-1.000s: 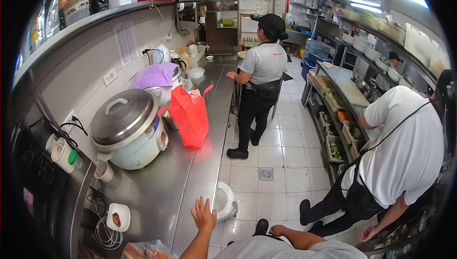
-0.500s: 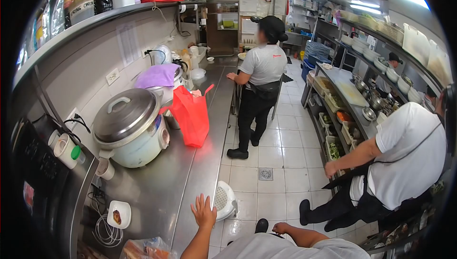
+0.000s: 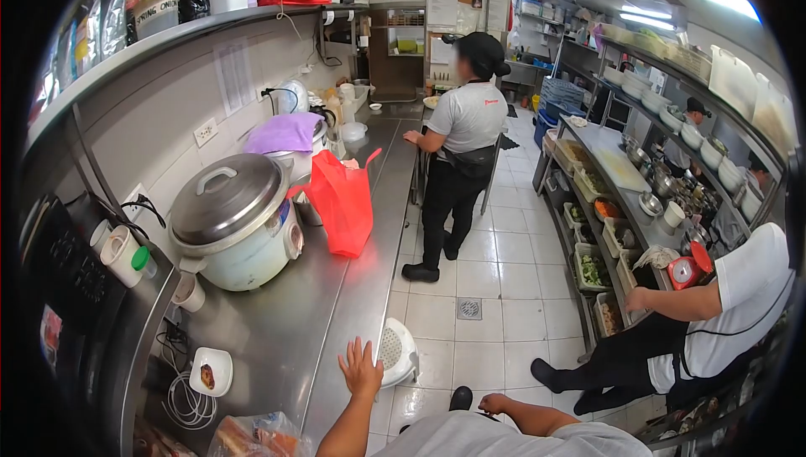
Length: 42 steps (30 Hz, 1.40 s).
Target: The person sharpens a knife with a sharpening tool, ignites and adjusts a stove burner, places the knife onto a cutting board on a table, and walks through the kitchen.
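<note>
My left hand (image 3: 361,366) lies on the edge of the steel counter (image 3: 353,293), its fingers spread and nothing in it. A white stool (image 3: 398,350) stands on the floor just beside it. Close to my body, my right hand (image 3: 493,404) hangs low with curled fingers; whether anything is inside is hidden. Left of my left hand, a small white dish (image 3: 222,383) holds a brown piece of food. Farther up the counter are a red bag (image 3: 342,205) and a large rice cooker (image 3: 227,255) with a metal lid.
A person in a grey shirt (image 3: 470,117) stands at the counter's far end. On the right, another person in a white shirt (image 3: 739,306) is beside shelves of food bins, near a red scale (image 3: 687,270). A plastic-wrapped pack (image 3: 256,438) lies at lower left.
The person on the right has moved lower and farther right, uncovering the red scale and more bins. My hands keep their places; the view has shifted slightly.
</note>
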Each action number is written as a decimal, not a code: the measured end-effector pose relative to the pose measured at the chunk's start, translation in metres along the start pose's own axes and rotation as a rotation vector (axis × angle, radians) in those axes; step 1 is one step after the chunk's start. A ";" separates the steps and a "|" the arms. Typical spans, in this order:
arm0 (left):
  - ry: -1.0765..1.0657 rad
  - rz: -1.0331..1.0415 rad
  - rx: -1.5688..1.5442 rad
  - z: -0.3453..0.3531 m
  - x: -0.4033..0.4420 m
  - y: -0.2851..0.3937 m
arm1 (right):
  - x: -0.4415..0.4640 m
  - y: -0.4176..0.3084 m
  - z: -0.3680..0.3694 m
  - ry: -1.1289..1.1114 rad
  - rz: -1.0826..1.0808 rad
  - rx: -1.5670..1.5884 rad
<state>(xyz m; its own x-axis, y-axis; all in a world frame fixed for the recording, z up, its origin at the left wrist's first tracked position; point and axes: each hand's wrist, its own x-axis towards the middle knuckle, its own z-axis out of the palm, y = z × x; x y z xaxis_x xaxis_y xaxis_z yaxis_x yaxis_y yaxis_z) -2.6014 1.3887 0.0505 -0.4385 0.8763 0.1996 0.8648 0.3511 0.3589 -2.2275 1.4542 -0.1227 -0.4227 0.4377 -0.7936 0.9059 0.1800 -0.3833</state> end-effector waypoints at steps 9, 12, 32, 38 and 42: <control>0.012 0.001 0.008 0.000 0.000 0.000 | -0.005 0.007 0.012 0.036 0.008 0.009; 0.015 0.001 0.004 0.001 0.000 0.000 | -0.006 0.006 0.014 0.017 0.006 -0.045; -0.009 -0.004 -0.005 -0.001 0.000 -0.002 | -0.004 0.012 0.021 0.082 -0.024 0.052; -0.007 -0.008 0.014 -0.002 -0.001 -0.002 | -0.018 -0.001 0.019 0.109 -0.029 0.021; -0.010 -0.013 0.016 -0.001 -0.001 -0.003 | -0.022 -0.003 0.022 0.185 -0.112 -0.049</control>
<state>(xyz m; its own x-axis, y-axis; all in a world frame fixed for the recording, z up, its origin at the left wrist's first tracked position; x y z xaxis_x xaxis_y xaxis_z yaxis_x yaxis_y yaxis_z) -2.6032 1.3863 0.0499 -0.4469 0.8752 0.1855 0.8630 0.3671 0.3471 -2.2220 1.4251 -0.1143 -0.5135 0.5659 -0.6450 0.8554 0.2777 -0.4373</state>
